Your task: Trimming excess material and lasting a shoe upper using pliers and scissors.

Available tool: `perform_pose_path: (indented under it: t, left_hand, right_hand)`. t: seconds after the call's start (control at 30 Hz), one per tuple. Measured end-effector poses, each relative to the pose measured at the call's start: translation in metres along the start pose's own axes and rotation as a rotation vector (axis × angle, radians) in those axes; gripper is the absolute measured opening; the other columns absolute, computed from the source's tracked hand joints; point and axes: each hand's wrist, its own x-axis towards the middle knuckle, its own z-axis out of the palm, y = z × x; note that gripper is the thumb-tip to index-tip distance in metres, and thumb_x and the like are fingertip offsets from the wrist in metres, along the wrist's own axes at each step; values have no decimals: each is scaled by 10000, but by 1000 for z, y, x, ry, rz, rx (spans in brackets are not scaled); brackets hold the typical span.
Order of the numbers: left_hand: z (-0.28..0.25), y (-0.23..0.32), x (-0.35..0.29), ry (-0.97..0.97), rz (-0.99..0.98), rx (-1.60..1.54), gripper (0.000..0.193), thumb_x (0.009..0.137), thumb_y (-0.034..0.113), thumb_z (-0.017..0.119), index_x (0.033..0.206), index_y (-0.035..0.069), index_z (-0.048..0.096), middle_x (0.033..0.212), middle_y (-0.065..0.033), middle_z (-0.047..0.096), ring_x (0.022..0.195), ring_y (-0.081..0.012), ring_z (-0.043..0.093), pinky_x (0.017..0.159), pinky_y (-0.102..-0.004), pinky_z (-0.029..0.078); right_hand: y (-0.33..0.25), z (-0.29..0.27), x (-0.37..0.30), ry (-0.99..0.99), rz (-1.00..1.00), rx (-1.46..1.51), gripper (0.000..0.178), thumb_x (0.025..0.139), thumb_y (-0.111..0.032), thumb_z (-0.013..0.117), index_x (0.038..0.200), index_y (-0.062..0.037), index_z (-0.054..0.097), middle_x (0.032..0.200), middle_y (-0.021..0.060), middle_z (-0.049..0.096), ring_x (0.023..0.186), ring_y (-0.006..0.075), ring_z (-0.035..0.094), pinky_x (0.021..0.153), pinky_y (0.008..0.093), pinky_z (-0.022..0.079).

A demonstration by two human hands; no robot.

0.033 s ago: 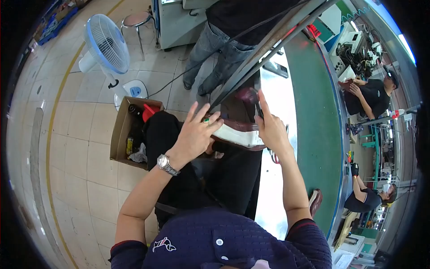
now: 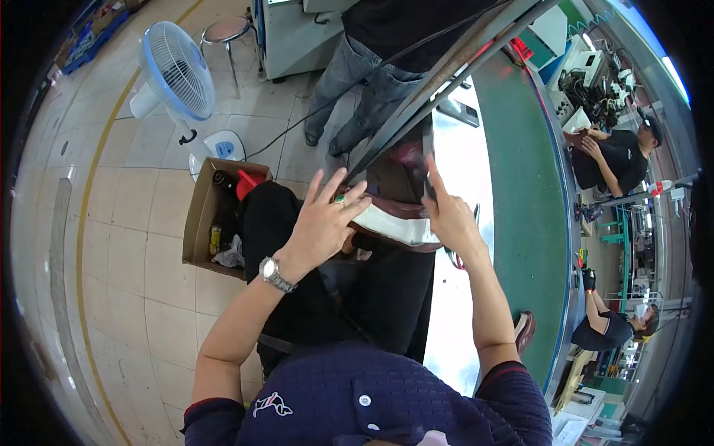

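Observation:
A dark maroon shoe with a white sole lies over my lap, against the edge of the shiny metal workbench. My left hand rests on its near side with fingers spread, gripping it; a watch sits on that wrist and a green ring on one finger. On the far side, my right hand clasps the shoe, its fingers pointing up along the upper. Both hands hide part of the shoe.
An open cardboard box of odds and ends stands on the tiled floor at my left, with a floor fan and a stool beyond. A person in jeans stands ahead. A green conveyor belt runs right of the bench; other people work beyond it.

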Motion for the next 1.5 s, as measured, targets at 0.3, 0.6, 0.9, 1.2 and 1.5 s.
perform_pose_path:
  t: [0.3, 0.6, 0.9, 1.2, 1.5]
  left_hand:
    - [-7, 43, -90, 16, -607, -395, 693, 839, 431, 680, 1301, -31, 449, 1108, -217, 577, 923, -321, 629, 736, -348, 521]
    - [-19, 42, -94, 51, -653, -380, 298, 931, 172, 554, 1114, -56, 608, 746, -215, 634, 646, -317, 640, 540, -379, 483]
    - [-13, 46, -94, -59, -708, -661, 503, 938, 188, 566, 1360, -34, 404, 1034, -163, 654, 867, -227, 660, 740, -307, 514]
    - [33, 19, -64, 65, -970, -2232, 749, 942, 365, 567, 1524, 172, 136, 1481, -61, 330, 1287, -174, 405, 1066, -311, 326]
    - [34, 16, -69, 16, -1005, -1950, 702, 953, 331, 547, 1518, 146, 172, 1462, -58, 357, 1273, -149, 399, 1055, -285, 318]
  right_hand:
    - [-27, -3, -66, -541, -12, 276, 548, 911, -167, 599, 1404, -91, 373, 745, 101, 661, 585, 189, 654, 579, 305, 498]
    - [-61, -1, -50, -630, -436, 167, 631, 901, -112, 576, 1457, -156, 281, 871, 185, 639, 676, 373, 635, 622, 445, 508]
    - [-67, 10, -60, -612, -441, -3, 644, 880, -93, 587, 1452, -176, 303, 759, 176, 587, 592, 340, 615, 542, 424, 513]
    - [-52, 19, -66, -525, -493, 63, 659, 856, -81, 613, 1442, -185, 330, 714, 151, 587, 561, 311, 615, 475, 407, 495]
    - [-99, -41, 5, -455, -769, 37, 628, 862, -116, 615, 1431, -170, 353, 734, 150, 636, 593, 323, 636, 538, 394, 512]
